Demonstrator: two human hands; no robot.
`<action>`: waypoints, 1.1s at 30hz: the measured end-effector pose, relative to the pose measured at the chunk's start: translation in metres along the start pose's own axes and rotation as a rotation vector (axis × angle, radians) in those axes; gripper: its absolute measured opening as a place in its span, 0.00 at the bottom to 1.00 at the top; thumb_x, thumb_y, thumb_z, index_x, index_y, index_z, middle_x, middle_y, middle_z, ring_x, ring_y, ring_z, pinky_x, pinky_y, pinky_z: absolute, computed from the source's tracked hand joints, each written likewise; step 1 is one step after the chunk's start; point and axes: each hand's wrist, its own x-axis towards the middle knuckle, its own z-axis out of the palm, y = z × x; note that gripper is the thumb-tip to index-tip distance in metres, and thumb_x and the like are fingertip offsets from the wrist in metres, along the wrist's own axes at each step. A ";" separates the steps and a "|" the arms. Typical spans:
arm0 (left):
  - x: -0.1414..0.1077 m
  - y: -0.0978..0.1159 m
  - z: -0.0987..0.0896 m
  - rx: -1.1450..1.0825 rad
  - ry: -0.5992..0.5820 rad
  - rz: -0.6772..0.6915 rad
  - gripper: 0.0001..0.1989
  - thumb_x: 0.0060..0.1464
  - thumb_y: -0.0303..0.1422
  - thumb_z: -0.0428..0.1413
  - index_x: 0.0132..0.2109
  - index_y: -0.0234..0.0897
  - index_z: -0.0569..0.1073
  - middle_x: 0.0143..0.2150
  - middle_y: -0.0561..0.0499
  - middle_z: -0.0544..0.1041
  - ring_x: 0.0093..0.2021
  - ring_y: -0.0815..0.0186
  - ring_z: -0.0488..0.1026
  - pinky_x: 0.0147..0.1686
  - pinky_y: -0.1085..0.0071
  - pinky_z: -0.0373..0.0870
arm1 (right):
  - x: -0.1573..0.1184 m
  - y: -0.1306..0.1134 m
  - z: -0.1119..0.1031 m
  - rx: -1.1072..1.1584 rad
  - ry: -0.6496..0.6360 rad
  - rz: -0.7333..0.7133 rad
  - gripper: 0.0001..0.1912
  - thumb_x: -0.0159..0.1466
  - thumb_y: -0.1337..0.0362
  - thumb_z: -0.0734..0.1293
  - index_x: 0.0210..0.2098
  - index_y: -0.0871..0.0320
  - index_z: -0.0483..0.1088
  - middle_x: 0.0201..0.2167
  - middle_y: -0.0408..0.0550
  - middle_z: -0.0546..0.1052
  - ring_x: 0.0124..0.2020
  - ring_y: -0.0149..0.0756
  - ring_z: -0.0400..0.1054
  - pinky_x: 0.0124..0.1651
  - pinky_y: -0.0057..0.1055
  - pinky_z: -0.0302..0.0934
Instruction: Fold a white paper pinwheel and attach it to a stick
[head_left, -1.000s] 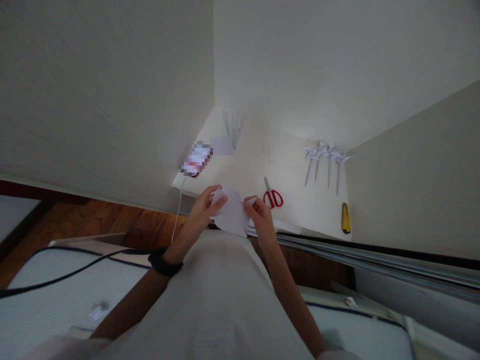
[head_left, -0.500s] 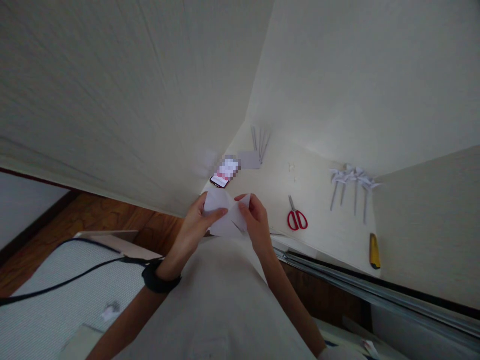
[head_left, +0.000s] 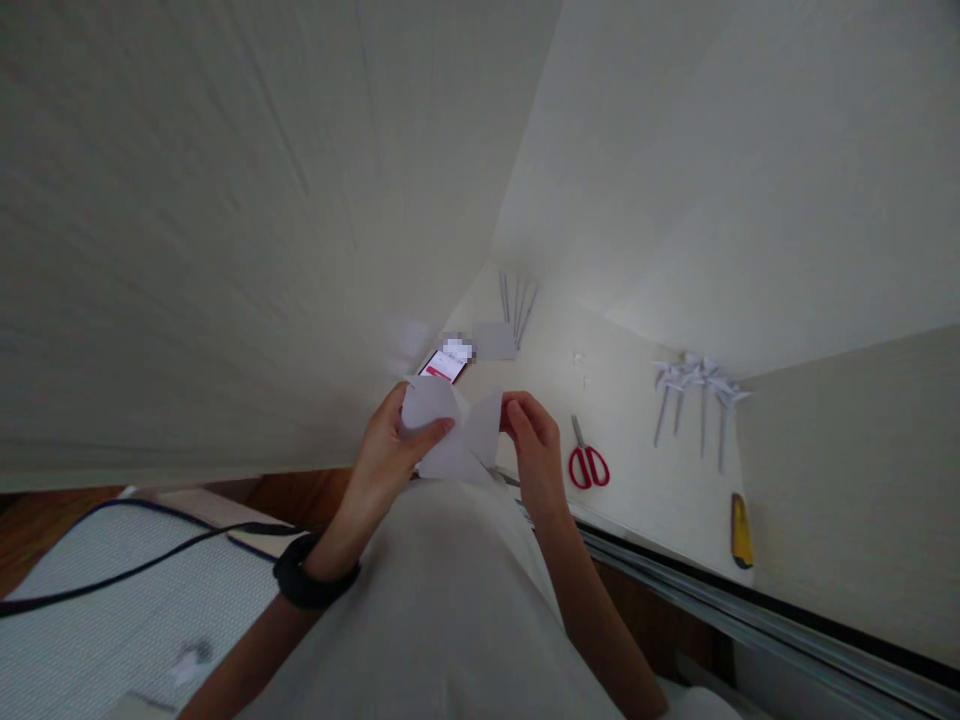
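Observation:
A white sheet of paper (head_left: 439, 405) with cut slits and loose flaps is held up in front of my body. My left hand (head_left: 386, 445) grips its left side, the thumb lying across the front and the fingers behind. At the right flap, my right hand (head_left: 531, 430) has its thumb and fingers pressed together against the paper's edge. Just beyond the paper lies a phone (head_left: 446, 362) with its screen lit. Red-handled scissors (head_left: 587, 465) rest on the white surface to the right of my right hand.
Beyond the phone are a flat piece of paper (head_left: 493, 341) and several thin grey sticks (head_left: 519, 305). Several paper pinwheels on sticks (head_left: 701, 385) lie at the right, above a yellow cutter (head_left: 741, 530). Walls rise behind and beside the white tabletop (head_left: 630, 400).
My right hand has shifted right, its thumb sliding off the paper's front to the edge of the flap. The right flap now stands more spread. My left hand keeps its grip. The view has tilted slightly.

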 end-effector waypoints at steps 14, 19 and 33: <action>0.022 0.021 0.038 0.115 -0.121 -0.076 0.20 0.39 0.36 0.64 0.40 0.37 0.69 0.32 0.53 0.73 0.30 0.66 0.71 0.22 0.76 0.66 | -0.016 -0.024 -0.041 0.058 0.074 0.049 0.07 0.62 0.60 0.64 0.37 0.55 0.71 0.28 0.42 0.73 0.28 0.28 0.66 0.34 0.28 0.62; 0.027 0.024 0.050 0.211 -0.180 0.010 0.16 0.41 0.36 0.63 0.38 0.38 0.68 0.32 0.53 0.73 0.30 0.65 0.71 0.22 0.76 0.66 | -0.028 -0.024 -0.043 0.094 0.146 0.003 0.10 0.62 0.60 0.65 0.43 0.53 0.66 0.30 0.41 0.71 0.29 0.28 0.66 0.36 0.28 0.62; 0.025 0.039 0.045 0.554 -0.291 0.203 0.18 0.47 0.38 0.59 0.45 0.36 0.69 0.36 0.52 0.75 0.34 0.65 0.73 0.31 0.72 0.71 | -0.052 -0.025 -0.034 0.056 0.315 -0.100 0.15 0.62 0.67 0.65 0.48 0.52 0.62 0.36 0.43 0.72 0.34 0.28 0.67 0.39 0.28 0.65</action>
